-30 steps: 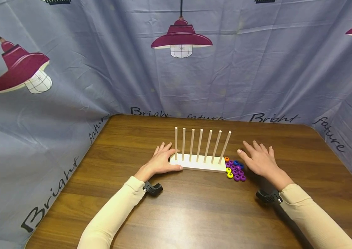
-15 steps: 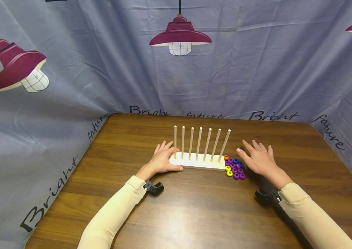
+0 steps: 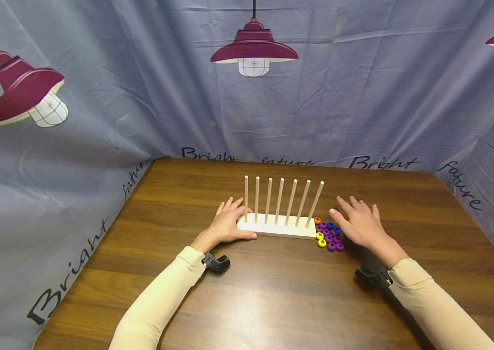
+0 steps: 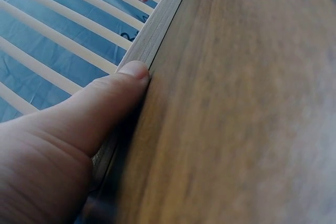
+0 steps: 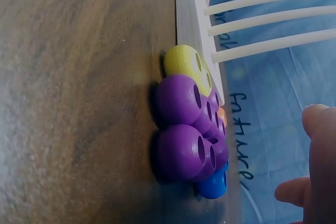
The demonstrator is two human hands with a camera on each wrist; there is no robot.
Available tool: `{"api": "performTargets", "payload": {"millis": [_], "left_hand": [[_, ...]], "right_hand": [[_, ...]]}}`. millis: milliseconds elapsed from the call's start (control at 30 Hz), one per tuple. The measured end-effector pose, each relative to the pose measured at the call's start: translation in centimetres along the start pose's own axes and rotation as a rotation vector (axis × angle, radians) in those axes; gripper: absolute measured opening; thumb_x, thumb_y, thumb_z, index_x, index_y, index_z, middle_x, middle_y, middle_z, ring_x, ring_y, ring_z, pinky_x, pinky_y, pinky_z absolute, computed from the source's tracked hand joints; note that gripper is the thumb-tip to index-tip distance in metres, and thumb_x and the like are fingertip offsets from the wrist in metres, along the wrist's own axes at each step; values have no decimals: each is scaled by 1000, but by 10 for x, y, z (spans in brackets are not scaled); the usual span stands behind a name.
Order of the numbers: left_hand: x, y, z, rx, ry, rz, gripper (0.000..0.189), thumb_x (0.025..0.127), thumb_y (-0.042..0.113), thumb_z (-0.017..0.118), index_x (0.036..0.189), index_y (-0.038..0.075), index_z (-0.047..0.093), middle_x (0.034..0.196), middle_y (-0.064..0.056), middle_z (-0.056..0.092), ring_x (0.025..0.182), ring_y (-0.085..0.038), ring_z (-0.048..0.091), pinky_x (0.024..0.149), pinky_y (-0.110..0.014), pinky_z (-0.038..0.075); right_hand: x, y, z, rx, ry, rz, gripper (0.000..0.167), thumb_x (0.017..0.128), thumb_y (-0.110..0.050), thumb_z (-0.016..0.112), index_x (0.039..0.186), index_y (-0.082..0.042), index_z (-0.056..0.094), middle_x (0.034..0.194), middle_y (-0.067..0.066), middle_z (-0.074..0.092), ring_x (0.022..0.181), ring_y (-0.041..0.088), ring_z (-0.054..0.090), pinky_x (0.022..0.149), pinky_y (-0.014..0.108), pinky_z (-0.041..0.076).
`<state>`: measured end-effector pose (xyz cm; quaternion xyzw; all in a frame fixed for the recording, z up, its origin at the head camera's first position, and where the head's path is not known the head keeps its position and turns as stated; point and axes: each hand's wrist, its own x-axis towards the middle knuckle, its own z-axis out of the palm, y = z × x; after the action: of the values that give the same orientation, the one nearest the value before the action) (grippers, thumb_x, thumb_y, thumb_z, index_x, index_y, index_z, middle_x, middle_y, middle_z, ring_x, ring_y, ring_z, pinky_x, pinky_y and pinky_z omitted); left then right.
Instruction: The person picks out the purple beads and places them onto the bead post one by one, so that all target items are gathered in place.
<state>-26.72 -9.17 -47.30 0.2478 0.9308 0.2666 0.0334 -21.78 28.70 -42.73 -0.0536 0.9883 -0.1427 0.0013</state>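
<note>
Head view: left hand (image 3: 227,226) around peg-rack (image 3: 280,229), right hand (image 3: 362,225) outspread, beads (image 3: 332,233) between, curtain (image 3: 338,116) behind

The left hand (image 3: 225,228) covers part of the left end of the wooden rack (image 3: 278,230); in the left wrist view only the thumb side is in frame. Picture edges cut the pegs (image 3: 279,201) in both wrist views. Right of the rack, nearer beads (image 5: 177,99) obscure those behind, leaving a sliver of the orange bead (image 5: 222,115); count there undeterminable. Further right, the right hand (image 3: 362,227) is cropped in its wrist view. The tabletop (image 4: 262,129) before the rack is blurred in the left wrist view.
</note>
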Motion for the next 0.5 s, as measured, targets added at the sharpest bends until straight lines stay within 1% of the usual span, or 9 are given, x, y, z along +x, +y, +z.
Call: {"api": "performTargets", "payload": {"millis": [233, 500], "left_hand": [[1, 0, 0, 13, 5, -8, 66, 73, 52, 86, 128, 21, 66, 165, -20, 34, 157, -46, 17, 128, -61, 8], [0, 1, 0, 20, -5, -12, 66, 74, 53, 85, 128, 21, 65, 165, -19, 34, 157, -45, 17, 129, -60, 8]], "right_hand": [[-2, 0, -1, 4, 2, 1, 76, 106, -60, 29, 157, -4, 36, 157, 40, 29, 143, 65, 26, 113, 82, 9], [-6, 1, 0, 22, 11, 4, 74, 106, -58, 30, 157, -4, 37, 158, 40, 29, 142, 65, 27, 113, 82, 10]]}}
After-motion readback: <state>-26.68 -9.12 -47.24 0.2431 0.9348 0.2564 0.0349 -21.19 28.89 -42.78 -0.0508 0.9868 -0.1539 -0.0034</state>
